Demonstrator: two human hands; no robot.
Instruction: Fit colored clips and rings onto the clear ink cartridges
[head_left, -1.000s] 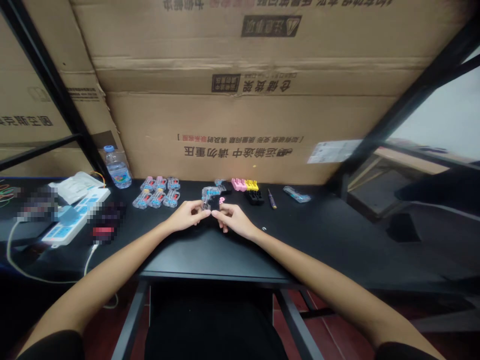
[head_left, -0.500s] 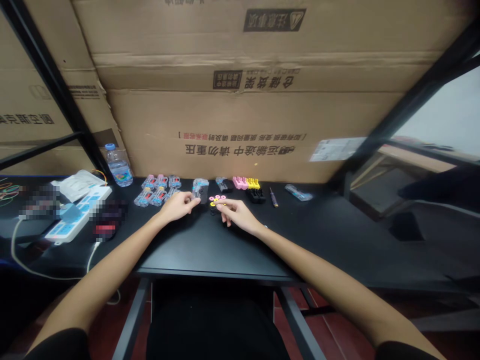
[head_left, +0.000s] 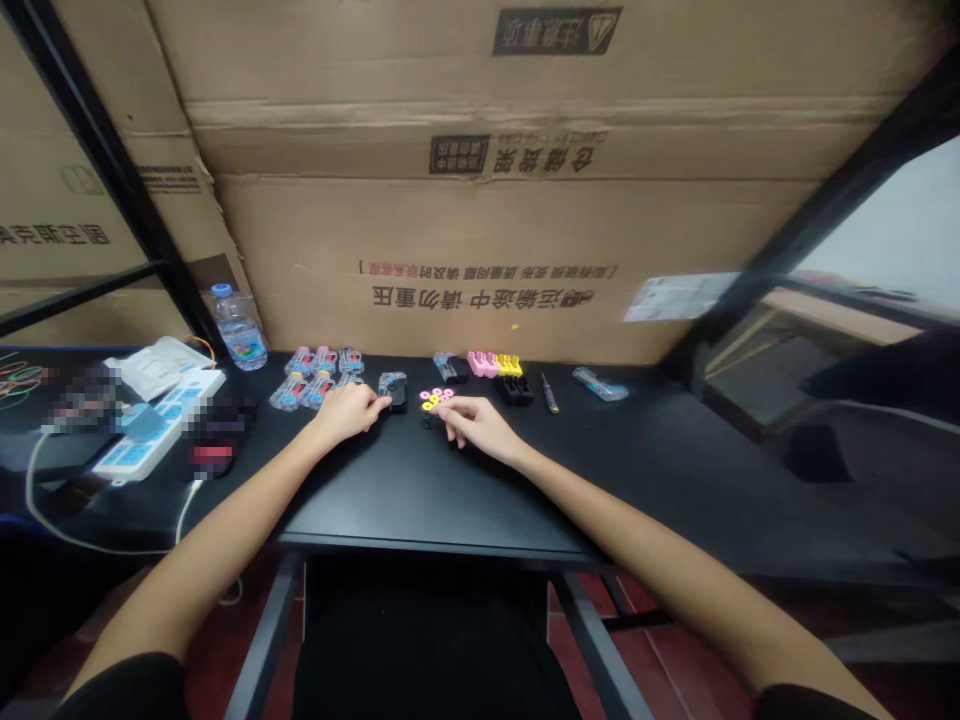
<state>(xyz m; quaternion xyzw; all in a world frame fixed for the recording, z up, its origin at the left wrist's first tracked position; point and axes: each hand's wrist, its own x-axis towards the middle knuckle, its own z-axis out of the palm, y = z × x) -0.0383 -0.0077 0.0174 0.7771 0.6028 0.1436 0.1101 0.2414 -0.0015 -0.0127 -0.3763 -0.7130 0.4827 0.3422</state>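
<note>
black-and-clear piece (head_left: 393,392) | boxy, partly see-through | left grip (head_left: 355,410) touching | upright/tilted unclear

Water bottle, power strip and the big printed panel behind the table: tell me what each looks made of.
Water bottle: glossy clear plastic, by its see-through walls; thin, probably.
Power strip: white, smooth-looking, most likely hard moulded plastic.
Printed panel: matt brown cardboard, shown by its creases and ragged left edge; likely corrugated, though no layers are visible.
</note>
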